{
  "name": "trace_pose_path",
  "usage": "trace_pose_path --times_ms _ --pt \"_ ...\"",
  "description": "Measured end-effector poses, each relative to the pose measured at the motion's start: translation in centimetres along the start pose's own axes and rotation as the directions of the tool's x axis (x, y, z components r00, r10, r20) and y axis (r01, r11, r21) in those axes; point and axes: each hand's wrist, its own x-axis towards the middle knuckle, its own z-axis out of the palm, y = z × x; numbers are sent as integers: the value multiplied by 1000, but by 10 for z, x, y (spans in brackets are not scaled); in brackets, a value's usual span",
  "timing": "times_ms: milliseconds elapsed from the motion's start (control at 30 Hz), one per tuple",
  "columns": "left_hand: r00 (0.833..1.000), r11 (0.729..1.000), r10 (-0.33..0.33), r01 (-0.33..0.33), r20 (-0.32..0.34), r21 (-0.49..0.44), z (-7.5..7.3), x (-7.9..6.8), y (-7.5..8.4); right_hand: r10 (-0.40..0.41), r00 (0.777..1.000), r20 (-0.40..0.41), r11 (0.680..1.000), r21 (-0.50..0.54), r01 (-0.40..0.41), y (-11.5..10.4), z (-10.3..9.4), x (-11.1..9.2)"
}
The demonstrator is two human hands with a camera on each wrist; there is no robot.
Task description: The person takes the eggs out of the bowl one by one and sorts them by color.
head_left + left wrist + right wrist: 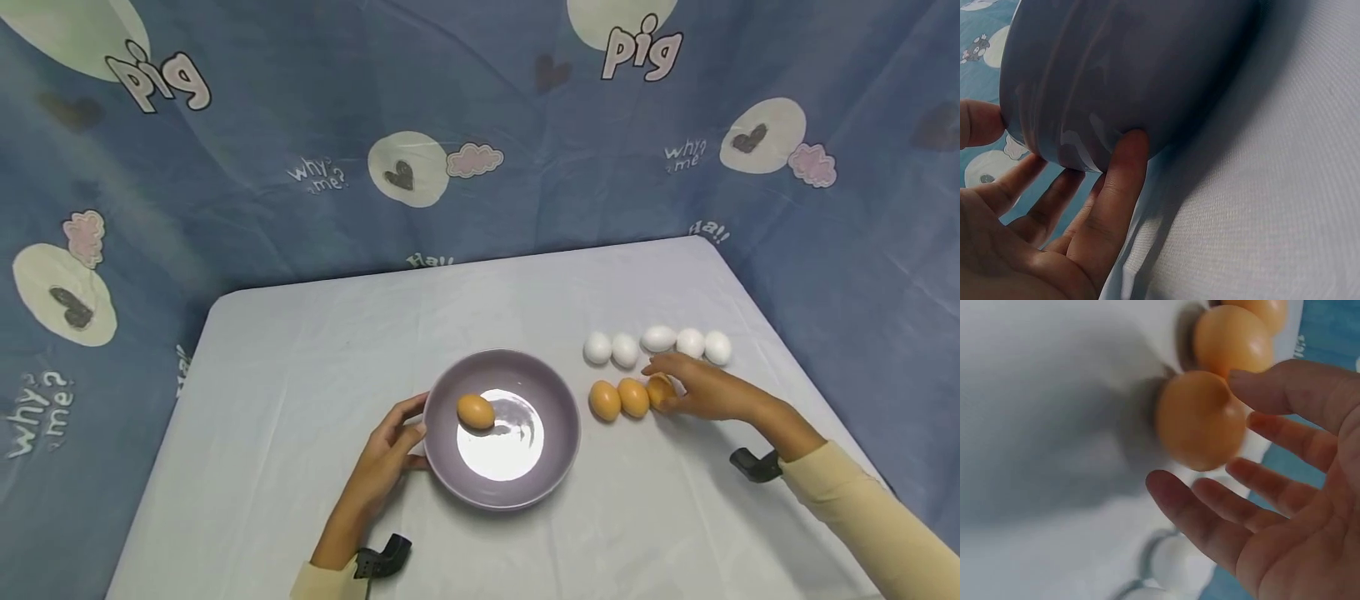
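A purple-grey bowl [551, 475] stands on the table with one brown egg [476, 412] inside it. My left hand [386, 457] rests against the bowl's left side, its fingers spread and touching the outer wall, which the left wrist view shows up close. To the right of the bowl, three brown eggs lie in a row: a left egg [604, 401], a middle egg [633, 397] and a right egg [1200, 422]. My right hand [697, 387] reaches around the right egg, fingers apart and loosely bent. In the right wrist view its thumb tip overlaps that egg's edge; firm contact is unclear.
Several white eggs [597, 348] lie in a line behind the brown ones, close to my right fingers. A white cloth covers the table [300, 367]. Blue printed fabric [300, 225] hangs behind and beside it. Each wrist carries a black strap mount [754, 465].
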Motion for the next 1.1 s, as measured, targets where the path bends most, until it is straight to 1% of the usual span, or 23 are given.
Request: trace_pose_path --times_ms 100,167,233,333,433,533,633,800,867,933,1000,1100 --pt "1000 1000 -4 4 2 0 0 0 0 9 1000 -29 1000 -6 -10 -9 -10 3" --pt "1000 1000 -7 7 -5 11 -1 0 1 -5 998 -55 1000 -8 4 -18 -17 9" --pt "1000 1000 -12 12 -12 19 -1 -1 2 -41 995 -87 999 -13 40 -31 -24 18" --pt "1000 999 -9 10 -24 37 -2 -1 3 -135 984 -113 991 -23 133 -57 -33 36" --pt "1000 999 -3 4 -18 44 -3 -2 3 -210 974 -88 978 -11 210 -87 -37 57" --pt "1000 999 14 -15 13 44 -4 -1 1 -248 968 -33 969 17 248 -114 -36 77" --pt "999 999 24 -25 37 43 -5 -1 0 -299 954 17 954 32 298 -136 -28 97" --pt "998 998 39 -41 39 47 -7 0 -1 -426 899 95 904 21 427 -162 -4 129" --pt "999 998 37 -39 34 40 -7 0 -1 -463 876 133 885 17 465 -168 8 140" --pt "999 999 34 -35 38 32 -7 0 -1 -484 858 170 872 20 488 -173 19 148" --pt "999 999 31 -32 44 29 -7 0 -1 -493 846 203 864 7 503 -175 28 154" --pt "998 999 42 -44 52 29 -8 -1 0 -517 825 226 845 -20 535 -178 39 161"
